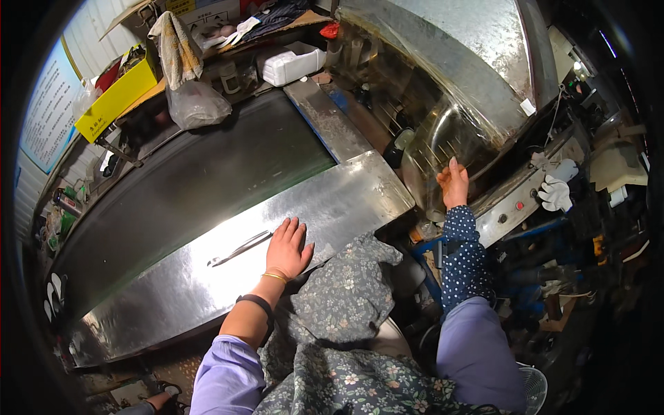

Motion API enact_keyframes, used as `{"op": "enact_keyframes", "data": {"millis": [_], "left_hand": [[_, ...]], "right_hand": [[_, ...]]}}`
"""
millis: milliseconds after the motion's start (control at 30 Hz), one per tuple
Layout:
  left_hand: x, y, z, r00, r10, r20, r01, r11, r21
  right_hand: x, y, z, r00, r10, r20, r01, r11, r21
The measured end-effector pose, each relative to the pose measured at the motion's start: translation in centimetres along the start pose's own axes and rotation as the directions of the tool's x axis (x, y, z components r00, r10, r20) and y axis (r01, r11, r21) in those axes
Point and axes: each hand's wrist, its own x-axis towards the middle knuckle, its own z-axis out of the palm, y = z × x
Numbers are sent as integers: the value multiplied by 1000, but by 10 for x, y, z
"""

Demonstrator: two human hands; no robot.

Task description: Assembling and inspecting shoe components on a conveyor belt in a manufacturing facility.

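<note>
The left hand (289,247) lies palm down on the shiny metal shelf (346,194), fingers stretched out and close together, with nothing seen in its grasp. Just left of its fingers, on the same shelf, are the thin metal pieces (242,247), lying slantwise. A gold bracelet (274,276) and a dark band (256,301) circle the left wrist and forearm.

The right hand (454,185) is raised at the right, near the clear plastic sheet (432,121) of the machine. Its fingers are bent and partly drawn together; whether they pinch anything, I cannot tell. A dotted sleeve (463,256) covers that forearm.

Beyond the shelf, a wide dark belt (207,166) runs from the near left toward the far middle. At its far end sits a white foam box (294,63); on the far left are a hanging cloth (176,48), a plastic bag (197,105) and a yellow box (121,93). To the right of the right hand, a white glove (555,194) hangs beside a red button (519,205).
</note>
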Motion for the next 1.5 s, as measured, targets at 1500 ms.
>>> {"op": "enact_keyframes", "data": {"millis": [1500], "left_hand": [[2,6,7,1000,5,21,-5,1000,-7]], "right_hand": [[-80,147,-66,917,-367,-154,135,652,-746]]}}
